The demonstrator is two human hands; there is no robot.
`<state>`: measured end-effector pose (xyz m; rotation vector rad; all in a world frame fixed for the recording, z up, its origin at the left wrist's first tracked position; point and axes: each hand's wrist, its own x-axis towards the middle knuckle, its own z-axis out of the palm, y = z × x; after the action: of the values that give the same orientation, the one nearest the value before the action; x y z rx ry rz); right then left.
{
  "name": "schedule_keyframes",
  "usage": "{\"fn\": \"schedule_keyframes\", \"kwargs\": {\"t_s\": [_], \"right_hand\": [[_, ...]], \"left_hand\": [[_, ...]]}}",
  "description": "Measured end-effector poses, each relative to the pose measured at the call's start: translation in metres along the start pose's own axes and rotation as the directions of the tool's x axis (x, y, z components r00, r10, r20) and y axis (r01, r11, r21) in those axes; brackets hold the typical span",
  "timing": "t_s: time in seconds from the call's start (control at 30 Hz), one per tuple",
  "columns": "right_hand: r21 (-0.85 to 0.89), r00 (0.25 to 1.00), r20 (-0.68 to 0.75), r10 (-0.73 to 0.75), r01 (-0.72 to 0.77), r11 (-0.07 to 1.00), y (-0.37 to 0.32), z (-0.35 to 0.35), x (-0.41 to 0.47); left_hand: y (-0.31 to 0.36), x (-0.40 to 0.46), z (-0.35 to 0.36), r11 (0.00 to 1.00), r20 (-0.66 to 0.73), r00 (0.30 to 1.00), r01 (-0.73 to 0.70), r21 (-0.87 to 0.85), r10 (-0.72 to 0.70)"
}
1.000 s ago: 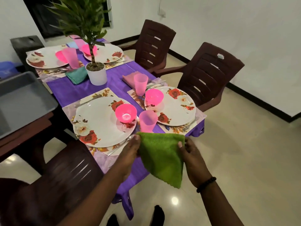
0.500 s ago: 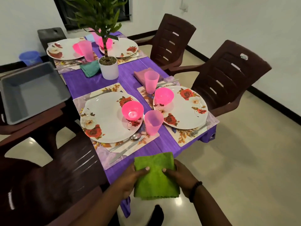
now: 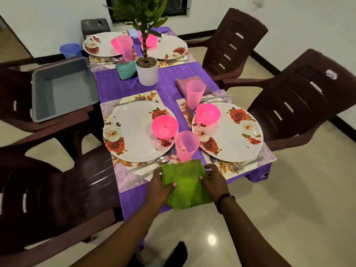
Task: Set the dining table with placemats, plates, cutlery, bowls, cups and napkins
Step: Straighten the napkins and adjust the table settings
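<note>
At the near end of the purple table (image 3: 169, 87), a folded green napkin (image 3: 185, 185) lies flat between the two closest place settings, its lower edge reaching the table's front edge. Both hands hold it: the left hand (image 3: 159, 189) grips its left side with the thumb laid on top of the cloth, and the right hand (image 3: 213, 183) grips its right side the same way, thumb on the green surface and fingers spread along the edge. A dark beaded bracelet (image 3: 224, 201) circles the right wrist. Just beyond the napkin stands a pale pink cup (image 3: 186, 145), between the left flowered plate (image 3: 133, 132) and the right flowered plate (image 3: 235, 135). Each plate sits on a floral placemat and carries a bright pink bowl, the left bowl (image 3: 164, 127) and the right bowl (image 3: 208, 114). A knife (image 3: 142, 177) and spoon lie on the left placemat (image 3: 127, 182), just beside the left hand; a fork (image 3: 244, 165) lies on the right placemat near the right hand. Farther up the table a white pot with a green plant (image 3: 146, 70) stands in the middle, with a teal napkin (image 3: 126, 69) beside it and two more set places behind. A grey tub (image 3: 63, 87) rests on a brown chair to the left.
</note>
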<state>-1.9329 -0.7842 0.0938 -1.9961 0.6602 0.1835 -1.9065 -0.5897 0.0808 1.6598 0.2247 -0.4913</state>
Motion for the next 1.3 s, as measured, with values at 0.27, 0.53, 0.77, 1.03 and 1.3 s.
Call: {"fn": "schedule_keyframes", "kwargs": {"t_s": [0.27, 0.53, 0.77, 1.03, 1.3], "right_hand": [[-0.082, 0.974, -0.149, -0.17, 0.159, 0.984, 0.012, 0.003, 0.025], [-0.629, 0.772, 0.106, -0.627, 0.54, 0.559, 0.039, 0.017, 0.018], [-0.716, 0.822, 0.224, -0.523, 0.503, 0.484, 0.058, 0.021, 0.02], [-0.738, 0.855, 0.219, -0.47, 0.46, 0.493, 0.054, 0.022, 0.02], [-0.793, 0.893, 0.201, -0.402, 0.39, 0.468, 0.044, 0.023, 0.018]], "left_hand": [[-0.006, 0.004, 0.019, 0.947, -0.074, 0.974, -0.187, 0.26, 0.213], [-0.042, -0.003, 0.024, 0.099, 0.357, 0.716, -0.509, 0.855, 0.6], [-0.062, -0.004, 0.018, 0.057, 0.431, 0.81, -0.491, 0.869, 0.397], [-0.054, -0.002, 0.018, 0.045, 0.455, 0.821, -0.499, 0.865, 0.345], [-0.034, 0.004, 0.006, -0.058, 0.547, 0.785, -0.557, 0.829, 0.291]]}}
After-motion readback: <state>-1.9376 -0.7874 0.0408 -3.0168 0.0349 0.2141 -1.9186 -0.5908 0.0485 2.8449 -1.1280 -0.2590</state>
